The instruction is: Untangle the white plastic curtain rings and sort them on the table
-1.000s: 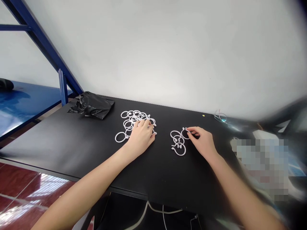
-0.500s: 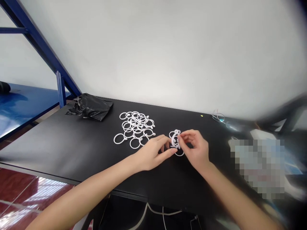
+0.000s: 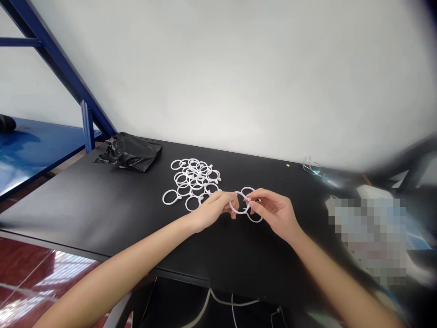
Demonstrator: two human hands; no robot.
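Between my two hands is a white ring (image 3: 240, 212) with a small knob-like end, much like a curtain ring. My left hand (image 3: 216, 208) grips the ring's left edge, fingers curled around it. The thumb and fingers of my right hand (image 3: 277, 213) pinch the small part on its right side. Behind and below the right fingertips, more white rings (image 3: 254, 222) lie on the black table, partly hidden by the hand. Left of my left hand spreads a pile of similar white rings (image 3: 196, 187), overlapping one another.
On the black table (image 3: 102, 214), a crumpled black plastic bag (image 3: 133, 152) lies at the back left. Eyeglasses (image 3: 311, 168) rest near the wall at right. A blurred-out package (image 3: 370, 241) sits at the right end. Cables (image 3: 232, 304) hang below the front edge.
The held ring has turned from edge-on to facing me. My left hand has drawn back slightly left and closed on it; my right fingers still pinch it.
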